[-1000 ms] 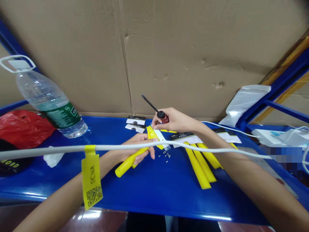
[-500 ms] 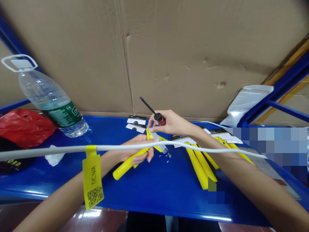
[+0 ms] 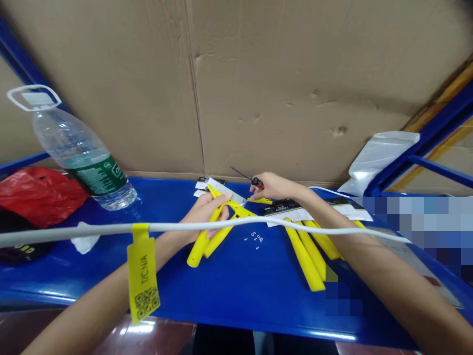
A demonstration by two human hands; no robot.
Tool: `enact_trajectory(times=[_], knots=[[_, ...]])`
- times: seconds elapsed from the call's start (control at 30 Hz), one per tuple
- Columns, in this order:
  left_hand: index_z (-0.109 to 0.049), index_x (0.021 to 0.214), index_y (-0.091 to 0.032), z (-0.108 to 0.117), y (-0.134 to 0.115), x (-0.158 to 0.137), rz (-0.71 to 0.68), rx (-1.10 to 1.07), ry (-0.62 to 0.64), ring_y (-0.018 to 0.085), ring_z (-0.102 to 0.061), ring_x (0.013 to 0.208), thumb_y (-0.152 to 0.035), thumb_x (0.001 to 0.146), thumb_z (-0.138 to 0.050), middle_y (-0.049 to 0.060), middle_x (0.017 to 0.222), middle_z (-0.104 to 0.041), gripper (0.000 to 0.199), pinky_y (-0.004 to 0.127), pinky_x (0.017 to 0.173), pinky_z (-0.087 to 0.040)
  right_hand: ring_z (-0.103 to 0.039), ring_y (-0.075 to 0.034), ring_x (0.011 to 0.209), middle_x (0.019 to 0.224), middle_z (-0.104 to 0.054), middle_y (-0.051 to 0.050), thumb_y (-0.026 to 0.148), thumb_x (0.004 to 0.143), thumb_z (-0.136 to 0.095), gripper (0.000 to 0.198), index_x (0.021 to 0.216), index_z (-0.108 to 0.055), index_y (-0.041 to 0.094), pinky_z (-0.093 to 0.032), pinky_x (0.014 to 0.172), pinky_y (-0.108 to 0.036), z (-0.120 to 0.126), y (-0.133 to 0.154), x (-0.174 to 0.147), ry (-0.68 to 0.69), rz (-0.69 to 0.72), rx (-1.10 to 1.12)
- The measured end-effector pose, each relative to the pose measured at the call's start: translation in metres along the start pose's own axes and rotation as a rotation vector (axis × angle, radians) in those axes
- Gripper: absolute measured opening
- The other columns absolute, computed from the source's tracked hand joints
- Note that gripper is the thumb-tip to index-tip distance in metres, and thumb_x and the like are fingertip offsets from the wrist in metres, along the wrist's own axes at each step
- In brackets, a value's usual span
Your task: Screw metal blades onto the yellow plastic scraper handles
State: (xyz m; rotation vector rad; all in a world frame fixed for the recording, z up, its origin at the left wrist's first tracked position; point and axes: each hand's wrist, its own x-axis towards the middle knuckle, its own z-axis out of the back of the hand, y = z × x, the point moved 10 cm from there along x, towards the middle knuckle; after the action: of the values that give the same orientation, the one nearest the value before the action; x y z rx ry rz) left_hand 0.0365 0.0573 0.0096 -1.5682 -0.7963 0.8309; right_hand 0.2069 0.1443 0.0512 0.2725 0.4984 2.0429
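My left hand (image 3: 207,214) is closed around two yellow handles (image 3: 218,239) whose upper ends carry yellow brackets with small holes. A flat silver metal blade (image 3: 226,190) lies along the upper bracket, beyond my fingers. My right hand (image 3: 271,185) has its fingers curled around the dark red and black grip of a screwdriver (image 3: 257,183); the thin shaft points up and left. Just below the right fingertips is a yellow pointed piece (image 3: 263,201); whether they touch it I cannot tell. Small screws and nuts (image 3: 254,239) are scattered on the blue table (image 3: 236,291) to the right of the handles.
More yellow handles (image 3: 306,256) lie under my right forearm, beside printed cards (image 3: 284,209). A white cable (image 3: 207,226) with a yellow tag (image 3: 143,276) crosses in front. At left stand a water bottle (image 3: 96,172) and a red bag (image 3: 40,195). Cardboard (image 3: 258,88) walls the back.
My right hand has moved right, away from the blade, and the screwdriver has tipped lower. My left hand has turned the handles, so the blade and bracket show more fully.
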Motion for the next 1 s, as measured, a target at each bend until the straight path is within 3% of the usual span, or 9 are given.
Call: enact_trajectory(times=[0.1,0.23,0.43,0.53,0.63,0.73,0.87,1.0], knots=[[-0.064,0.053,-0.018,0.004,0.001,0.001,-0.012,0.019,-0.018,0.007,-0.039,0.026,-0.067,0.109,-0.067,0.0,0.033,-0.043,0.075,0.016,0.031,-0.031,-0.068,-0.022,0.078,0.087,-0.077,-0.005,0.023,0.077,-0.096,0.033,0.077,-0.063,0.02,-0.046,0.07,-0.033,-0.015,-0.015,0.004,0.079,-0.034,-0.051],[-0.064,0.054,-0.019,0.001,0.004,0.001,0.017,0.022,0.002,0.008,-0.039,0.026,-0.067,0.11,-0.066,0.0,0.033,-0.042,0.073,0.017,0.032,-0.032,-0.066,-0.022,0.076,0.082,-0.075,-0.005,0.017,0.083,-0.09,0.033,0.074,-0.059,0.022,-0.045,0.069,-0.035,-0.025,-0.018,0.006,0.105,-0.028,-0.059],[-0.066,0.059,-0.019,0.0,0.011,0.003,0.063,-0.008,0.014,0.009,-0.04,0.027,-0.069,0.104,-0.073,0.0,0.035,-0.046,0.067,0.018,0.031,-0.032,-0.057,-0.019,0.069,0.072,-0.067,-0.001,0.016,0.082,-0.089,0.037,0.071,-0.055,0.023,-0.039,0.067,-0.033,-0.015,-0.006,0.005,0.017,0.035,-0.022],[-0.067,0.06,-0.018,0.002,0.011,0.003,0.059,-0.01,0.001,0.009,-0.04,0.027,-0.07,0.102,-0.075,0.0,0.036,-0.046,0.067,0.018,0.03,-0.031,-0.058,-0.018,0.07,0.074,-0.066,-0.001,0.02,0.089,-0.083,0.035,0.073,-0.052,0.023,-0.038,0.067,-0.031,0.003,0.005,0.003,-0.119,0.062,0.021],[-0.067,0.061,-0.018,0.003,0.01,0.003,0.06,-0.034,-0.007,0.008,-0.039,0.027,-0.069,0.102,-0.076,-0.001,0.036,-0.046,0.066,0.018,0.03,-0.029,-0.071,-0.019,0.077,0.086,-0.074,-0.005,0.025,0.099,-0.07,0.026,0.084,-0.05,0.024,-0.045,0.068,-0.029,0.021,0.016,-0.003,-0.252,0.081,0.105],[-0.068,0.062,-0.018,0.0,0.011,0.003,0.068,-0.055,0.005,0.008,-0.039,0.028,-0.067,0.102,-0.076,-0.001,0.037,-0.048,0.064,0.018,0.03,-0.029,-0.076,-0.019,0.073,0.087,-0.079,-0.006,0.034,0.104,-0.067,0.028,0.088,-0.046,0.026,-0.05,0.061,-0.027,0.034,0.026,-0.011,-0.319,0.117,0.331],[-0.068,0.062,-0.018,0.001,0.012,0.003,0.077,-0.051,-0.011,0.008,-0.04,0.029,-0.066,0.103,-0.077,0.0,0.038,-0.05,0.063,0.017,0.031,-0.029,-0.059,-0.013,0.05,0.075,-0.073,0.0,0.048,0.096,-0.086,0.045,0.084,-0.049,0.025,-0.042,0.046,-0.026,0.042,0.039,-0.019,-0.332,0.174,0.597],[-0.066,0.061,-0.018,0.003,0.015,0.004,0.064,-0.056,-0.014,0.008,-0.041,0.028,-0.066,0.104,-0.075,0.0,0.037,-0.05,0.065,0.017,0.032,-0.028,-0.056,-0.011,0.049,0.064,-0.063,0.004,0.057,0.086,-0.097,0.05,0.083,-0.061,0.023,-0.037,0.041,-0.024,0.043,0.055,-0.025,-0.301,0.185,0.682]])
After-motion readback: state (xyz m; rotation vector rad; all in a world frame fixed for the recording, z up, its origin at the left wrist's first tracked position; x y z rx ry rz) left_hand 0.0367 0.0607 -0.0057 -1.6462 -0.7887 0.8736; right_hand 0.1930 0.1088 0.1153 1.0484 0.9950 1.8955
